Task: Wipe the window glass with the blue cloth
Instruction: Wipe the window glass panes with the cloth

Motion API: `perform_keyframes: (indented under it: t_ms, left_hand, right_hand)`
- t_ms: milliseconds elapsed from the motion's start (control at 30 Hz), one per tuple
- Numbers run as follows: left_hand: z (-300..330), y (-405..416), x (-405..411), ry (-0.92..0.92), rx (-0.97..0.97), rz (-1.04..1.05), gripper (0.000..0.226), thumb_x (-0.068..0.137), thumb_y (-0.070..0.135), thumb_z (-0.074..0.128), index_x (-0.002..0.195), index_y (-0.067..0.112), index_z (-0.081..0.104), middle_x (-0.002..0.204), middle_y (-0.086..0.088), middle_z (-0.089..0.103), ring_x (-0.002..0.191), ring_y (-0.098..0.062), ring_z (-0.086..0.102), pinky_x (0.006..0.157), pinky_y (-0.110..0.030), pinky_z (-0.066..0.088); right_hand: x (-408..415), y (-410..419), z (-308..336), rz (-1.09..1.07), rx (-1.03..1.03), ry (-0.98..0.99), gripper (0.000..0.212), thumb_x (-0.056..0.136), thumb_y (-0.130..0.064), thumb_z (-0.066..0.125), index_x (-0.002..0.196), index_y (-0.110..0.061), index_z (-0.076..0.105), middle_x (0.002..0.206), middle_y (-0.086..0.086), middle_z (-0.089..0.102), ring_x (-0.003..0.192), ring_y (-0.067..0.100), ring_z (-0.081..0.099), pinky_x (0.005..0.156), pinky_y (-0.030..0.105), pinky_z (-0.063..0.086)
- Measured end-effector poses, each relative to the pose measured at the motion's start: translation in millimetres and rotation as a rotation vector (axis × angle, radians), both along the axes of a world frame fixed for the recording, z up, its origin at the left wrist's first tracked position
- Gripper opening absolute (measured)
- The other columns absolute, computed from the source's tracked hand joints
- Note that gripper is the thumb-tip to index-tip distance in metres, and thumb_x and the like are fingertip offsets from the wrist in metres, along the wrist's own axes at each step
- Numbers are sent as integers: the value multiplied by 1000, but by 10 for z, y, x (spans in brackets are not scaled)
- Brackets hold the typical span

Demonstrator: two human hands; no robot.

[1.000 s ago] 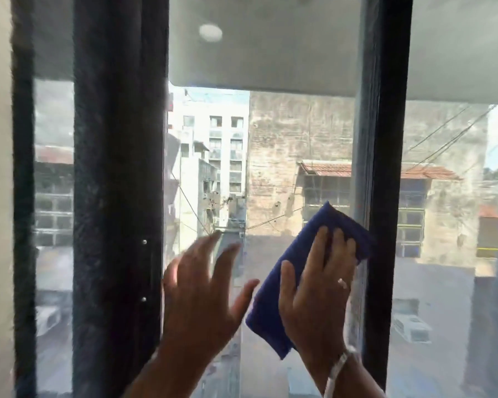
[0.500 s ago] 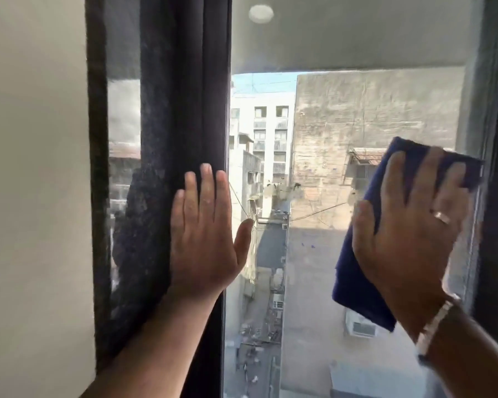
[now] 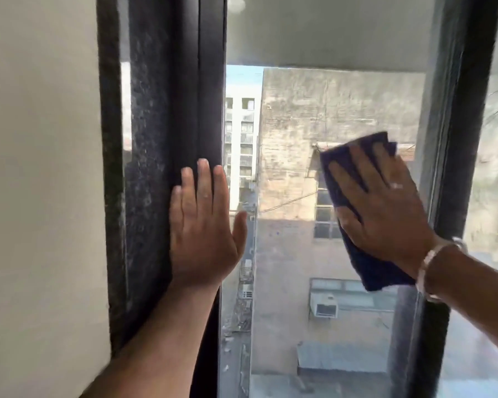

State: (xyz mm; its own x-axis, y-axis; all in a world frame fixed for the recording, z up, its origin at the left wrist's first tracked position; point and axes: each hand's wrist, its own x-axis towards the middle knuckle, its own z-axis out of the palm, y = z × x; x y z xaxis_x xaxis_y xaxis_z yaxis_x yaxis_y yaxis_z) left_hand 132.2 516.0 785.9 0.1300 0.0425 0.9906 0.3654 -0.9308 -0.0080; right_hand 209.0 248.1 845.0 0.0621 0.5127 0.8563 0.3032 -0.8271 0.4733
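Hands at the pane: the right hand (image 3: 385, 208) lies flat, fingers spread, pressing the folded blue cloth (image 3: 368, 265) against the window glass (image 3: 288, 254) beside the right frame post (image 3: 457, 168); the left hand (image 3: 204, 234) is open and empty, palm braced on the dark left frame post (image 3: 167, 139). Step in hand, as judged: wiping the right part of the pane. Next move likely calls for steady pressure while sweeping the cloth toward untouched glass. Count: two hands, one cloth, two frame posts, one ring (image 3: 396, 185), one bracelet (image 3: 431, 265).
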Motion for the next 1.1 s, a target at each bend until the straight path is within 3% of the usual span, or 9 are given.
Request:
perform_keyframes:
  t_ms: [100,200,333,467,600,767,833,933,1100]
  left_hand:
    - [-7,10,4,-20,3,-9,69,106,48,23,160,6,23,167,-19,23,155,-38,22,127,-48,13]
    - [-20,28,12,-37,42,-5,68,106,45,24,159,4,25,166,-20,25,154,-39,23,126,-49,17]
    - [-51,36,1,-21,50,11,67,106,44,21,159,3,24,166,-21,24,154,-40,23,126,-50,18]
    - [-26,15,5,-21,35,25,69,105,45,22,159,3,24,166,-20,24,155,-39,22,126,-50,15]
    - [-34,18,10,-27,34,20,69,104,44,26,160,4,23,167,-20,24,155,-39,22,127,-49,15]
    - [-40,28,16,-36,63,44,68,104,42,27,159,2,26,166,-21,25,154,-40,25,127,-48,14]
    - [-33,18,6,-35,44,30,68,104,43,27,159,3,26,166,-20,24,154,-39,23,127,-47,12]
    - [-28,8,-10,-17,34,23,68,104,43,31,159,4,25,167,-20,23,155,-38,20,128,-47,9]
    - [-35,28,3,-15,34,15,69,103,43,30,160,4,24,167,-20,23,155,-39,20,127,-47,9]
  right_hand:
    - [-183,654,289,9,204,17,64,93,-34,40,153,-18,26,160,20,23,146,46,19,119,60,17]
    - [-240,951,-85,88,-52,-9,63,93,-35,41,153,-19,27,161,14,25,146,41,24,119,56,20]
    - [-81,216,-652,81,-361,-3,68,87,-36,54,150,-25,34,157,9,34,142,37,33,118,54,24]
    - [46,-314,-227,-1,-61,25,69,87,-32,49,151,-21,28,155,20,34,138,49,33,116,59,23]
    - [-181,492,211,29,292,87,70,85,-32,43,152,-18,28,161,18,22,146,44,19,119,60,17]
    - [-230,734,-623,164,-195,-19,65,80,-22,55,144,-19,46,152,12,43,139,38,38,116,54,28]
    - [-77,303,-684,102,-242,-10,70,81,-21,54,149,-20,37,152,14,43,141,39,34,118,55,24]
    - [97,-139,-337,-10,-68,49,72,92,-25,42,156,-18,12,154,24,35,142,48,28,115,62,24]
    - [-147,549,163,20,390,67,67,90,-32,40,153,-15,26,160,21,21,146,48,18,119,59,14]
